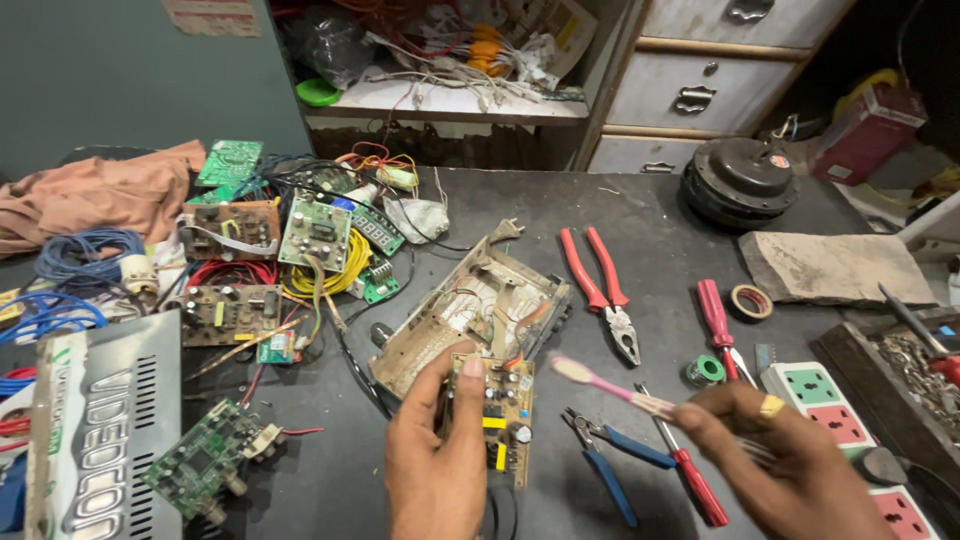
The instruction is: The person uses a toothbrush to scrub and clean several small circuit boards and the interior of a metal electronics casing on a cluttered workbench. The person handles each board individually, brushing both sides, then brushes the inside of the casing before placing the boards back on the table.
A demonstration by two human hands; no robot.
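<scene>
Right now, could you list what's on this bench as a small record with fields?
Left hand: holds a yellowish circuit board by its edge.
Right hand: holds a pink toothbrush, head above the board; blurred.
Behind the board: an open metal case with wires inside.
Tools: red pliers, red screwdriver, blue cutters.
Left side: loose boards, wire coils, a silver cover.
Surface: dark table.
</scene>
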